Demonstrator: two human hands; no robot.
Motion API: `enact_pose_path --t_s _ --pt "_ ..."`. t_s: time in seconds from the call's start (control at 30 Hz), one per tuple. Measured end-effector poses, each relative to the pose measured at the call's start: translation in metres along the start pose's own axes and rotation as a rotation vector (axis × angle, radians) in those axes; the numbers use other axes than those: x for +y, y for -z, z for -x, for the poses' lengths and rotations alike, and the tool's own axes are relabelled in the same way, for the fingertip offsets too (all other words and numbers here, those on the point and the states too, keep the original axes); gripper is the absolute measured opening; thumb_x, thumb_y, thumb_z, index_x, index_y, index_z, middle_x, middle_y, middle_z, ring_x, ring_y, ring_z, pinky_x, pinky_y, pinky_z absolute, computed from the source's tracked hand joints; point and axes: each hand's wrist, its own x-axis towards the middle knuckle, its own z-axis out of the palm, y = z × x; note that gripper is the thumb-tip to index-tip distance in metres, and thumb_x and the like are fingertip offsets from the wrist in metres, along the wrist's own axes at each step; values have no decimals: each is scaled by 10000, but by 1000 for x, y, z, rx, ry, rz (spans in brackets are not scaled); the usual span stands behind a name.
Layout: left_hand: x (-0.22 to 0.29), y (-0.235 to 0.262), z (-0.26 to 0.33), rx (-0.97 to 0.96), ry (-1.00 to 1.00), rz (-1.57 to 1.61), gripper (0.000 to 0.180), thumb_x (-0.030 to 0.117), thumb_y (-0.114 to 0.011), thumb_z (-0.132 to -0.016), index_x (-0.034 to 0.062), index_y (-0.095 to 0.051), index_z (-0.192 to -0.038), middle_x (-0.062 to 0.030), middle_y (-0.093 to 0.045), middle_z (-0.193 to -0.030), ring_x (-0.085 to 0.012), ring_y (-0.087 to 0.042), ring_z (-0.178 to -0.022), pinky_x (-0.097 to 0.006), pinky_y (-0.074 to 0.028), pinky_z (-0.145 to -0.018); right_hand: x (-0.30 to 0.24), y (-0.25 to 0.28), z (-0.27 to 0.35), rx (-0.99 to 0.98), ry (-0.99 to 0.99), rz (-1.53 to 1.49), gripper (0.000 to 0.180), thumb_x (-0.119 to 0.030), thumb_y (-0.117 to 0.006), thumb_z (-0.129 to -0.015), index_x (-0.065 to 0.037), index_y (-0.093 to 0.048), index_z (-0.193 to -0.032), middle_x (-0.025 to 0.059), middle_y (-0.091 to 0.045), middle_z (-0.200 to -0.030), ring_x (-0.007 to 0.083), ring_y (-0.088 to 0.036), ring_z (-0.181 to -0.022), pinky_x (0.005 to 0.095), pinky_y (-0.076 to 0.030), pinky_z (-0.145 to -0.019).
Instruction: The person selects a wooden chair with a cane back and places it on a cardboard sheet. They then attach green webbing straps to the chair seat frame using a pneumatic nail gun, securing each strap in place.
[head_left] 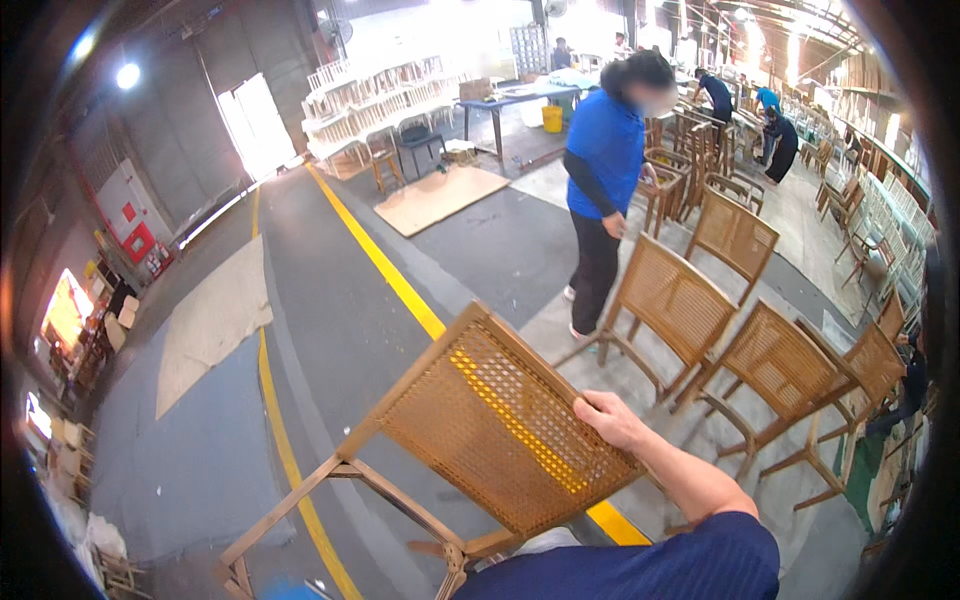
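held chair (500,420): 1 | yellow bucket (552,119): 1 | yellow lines (380,254): 2 | tan sheets (440,200): 2

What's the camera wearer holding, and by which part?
A wooden chair, by the top edge of its mesh back, in the right hand. The left hand isn't visible.

And down onto the grey floor (320,290), swinging paler over to the right! Following a broad yellow stripe (385,262) diagonally away, then left to a thinner yellow stripe (286,450), interrupted there by a flat beige sheet (215,310). Right up against that, a wide blue-grey sheet (200,460). Now farther back: flat on the ground, a tan board (440,200); behind it, on its own legs, a dark chair (418,140). Across to the right, cane-backed chairs (676,297), standing close together!
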Motion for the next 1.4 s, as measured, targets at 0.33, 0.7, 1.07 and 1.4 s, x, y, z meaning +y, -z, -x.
enact_pose_path --t_s 0.33,0.7,1.07,1.4 --pt "217 -315 -172 -124 -89 -35 373 468 -577 -1023 118 -653 -1126 -93 -570 -939 -241 -541 -790 -408 -430 -686 17 13 -242 430 -42 -55 426 -373 -591 -1072 26 -645 -933 -22 -575 -798 98 -492 -799 318 -431 -700" --pt "391 -617 -316 -132 -75 -16 392 486 -539 -1040 119 -676 -1041 -59 -584 -813 -208 -545 -667 -381 -434 -584 -61 90 -608 467 -15 58 372 -325 -589 -1073 -15 -589 -867 -68 -499 -791 59 -429 -759 281 -368 -650" --pt "618 -979 -507 -391 -231 -16 455 561 -611 -988 114 -677 -932 -38 -609 -688 -187 -563 -552 -359 -428 -484 -66 49 -890 748 -59 -128 393 -339 -569 -1097 -29 -563 -856 -42 -510 -783 69 -438 -748 285 -376 -638" --pt "746 -1347 -581 -559 -302 -155 517 391 -402 -1128 30 -670 -872 -42 -566 -578 -157 -529 -469 -316 -428 -465 -13 98 -1123 1051 -191 -56 309 -327 -644 -1002 -73 -540 -860 17 -490 -808 168 -486 -771 344 -399 -705"
